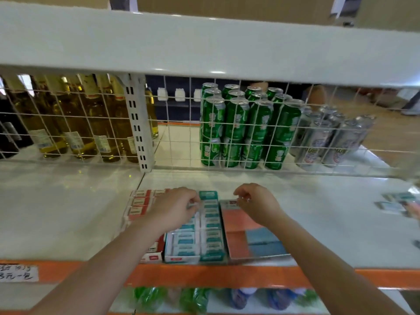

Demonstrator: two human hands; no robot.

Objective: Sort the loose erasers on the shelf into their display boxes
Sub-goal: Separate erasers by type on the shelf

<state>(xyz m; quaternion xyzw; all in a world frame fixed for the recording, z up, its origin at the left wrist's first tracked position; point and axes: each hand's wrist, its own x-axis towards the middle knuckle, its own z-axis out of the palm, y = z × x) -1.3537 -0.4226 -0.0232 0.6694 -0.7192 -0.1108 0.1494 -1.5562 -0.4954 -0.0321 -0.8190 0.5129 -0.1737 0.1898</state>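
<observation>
Fingers (193,204) of the left hand (175,208) pinch a small white eraser over the teal-and-white cardboard display box (195,233), seemingly to slot it in, while the right hand (254,205), just right of that box, curls (contents unclear) above loose erasers (394,204) far right.

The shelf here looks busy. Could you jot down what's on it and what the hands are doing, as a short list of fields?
left hand: fingers curled over the teal eraser box, pinching a small eraser
right hand: fingers curled at the back edge of the orange box; what it holds is unclear
red eraser box: left of the teal one, partly under the left forearm
loose erasers: far right of the shelf
behind the wire grid: green cans, glass bottles
</observation>
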